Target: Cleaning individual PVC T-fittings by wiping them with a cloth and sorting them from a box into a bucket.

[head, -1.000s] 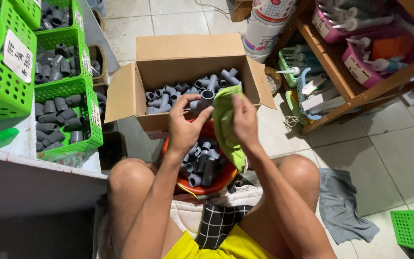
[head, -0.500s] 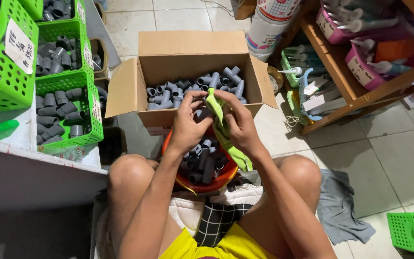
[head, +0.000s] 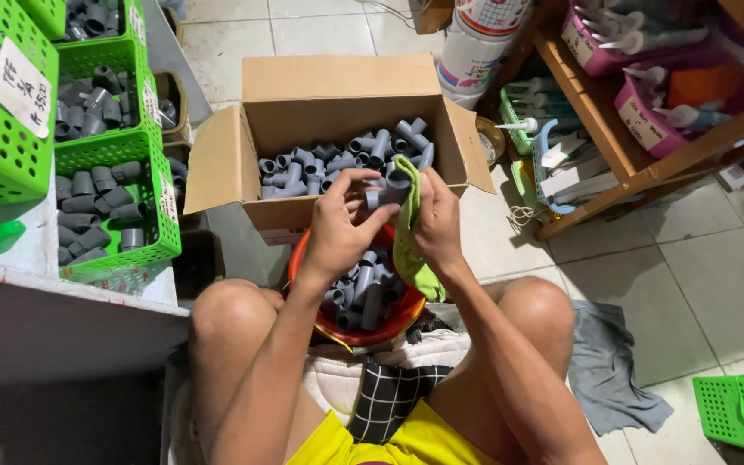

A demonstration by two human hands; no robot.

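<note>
Seated on the floor, knees apart. Left hand [head: 337, 231] holds a grey pipe tee fitting [head: 387, 189], fingers curled round its body. Right hand [head: 437, 220] presses a green cloth [head: 408, 243] against the fitting's side, fingers closed on the cloth; its tail hangs down toward the lap. Fitting sits in the air just above the near wall of the cardboard box [head: 337, 86] and over the orange basin [head: 363, 331].

Step, as judged: wiping one fitting clean, mid-wipe. Next move likely calls for turning the piece in the left fingers so the cloth reaches the other sockets, keeping a firm pinch since the part is small and smooth.

Edges and room: box flaps stand open left and right, near wall close under the hands. Basin, full of grey fittings [head: 362, 293], is wedged between the knees. Green baskets [head: 114, 215] crowd the left; wooden shelf [head: 613, 155] the right. Open tile floor lies right of the knee, past a grey rag [head: 617, 362].
</note>
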